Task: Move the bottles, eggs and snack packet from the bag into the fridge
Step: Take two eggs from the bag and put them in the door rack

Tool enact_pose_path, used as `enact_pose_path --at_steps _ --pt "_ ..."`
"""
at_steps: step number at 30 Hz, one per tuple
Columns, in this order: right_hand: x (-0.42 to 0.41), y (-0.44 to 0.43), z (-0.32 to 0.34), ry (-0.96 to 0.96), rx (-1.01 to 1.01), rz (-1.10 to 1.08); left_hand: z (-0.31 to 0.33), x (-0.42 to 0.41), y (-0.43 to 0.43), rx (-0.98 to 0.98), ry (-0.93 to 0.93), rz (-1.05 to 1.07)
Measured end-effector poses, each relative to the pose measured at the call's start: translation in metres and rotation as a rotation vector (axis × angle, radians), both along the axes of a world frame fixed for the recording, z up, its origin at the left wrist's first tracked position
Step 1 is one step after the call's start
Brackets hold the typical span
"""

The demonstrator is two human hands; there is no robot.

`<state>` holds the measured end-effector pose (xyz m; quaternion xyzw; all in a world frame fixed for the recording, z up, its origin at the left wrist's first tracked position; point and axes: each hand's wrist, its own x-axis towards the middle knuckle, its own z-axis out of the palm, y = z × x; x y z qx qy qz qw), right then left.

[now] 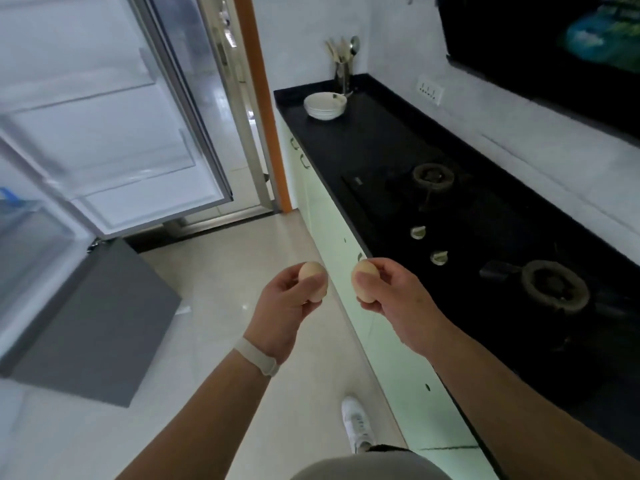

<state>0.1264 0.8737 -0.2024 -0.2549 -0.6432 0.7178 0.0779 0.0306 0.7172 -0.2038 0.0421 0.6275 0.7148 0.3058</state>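
My left hand (282, 306) grips a pale brown egg (313, 277) with fingers curled round it, a white band on its wrist. My right hand (398, 299) holds a second egg (363, 280) the same way. Both hands are raised side by side over the floor beside the counter edge. The fridge (31, 258) stands at the left with its upper door (114, 126) swung wide open, showing bare door shelves. A blue and green bag (602, 39) lies at the top right, partly cut off by the frame. No bottles or snack packet are visible.
A black counter (363, 140) runs along the right with a two-burner gas hob (485, 237), a stack of white bowls (325, 105) and a utensil holder (343, 76). The fridge's grey lower door (100, 320) juts over the floor. My white shoe (356, 424) is on the tiles.
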Motion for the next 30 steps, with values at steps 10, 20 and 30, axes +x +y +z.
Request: enact_pose_path --at_steps 10,20,30 --pt "-0.145 0.043 0.009 0.064 -0.011 0.261 0.017 -0.102 0.016 -0.046 0.033 0.256" --pt "-0.253 0.008 0.008 0.058 0.014 0.484 0.017 -0.167 -0.031 -0.060 0.023 0.522" --pt "-0.378 -0.099 0.011 0.016 0.087 0.572 0.000 -0.272 -0.135 0.047 -0.004 0.661"
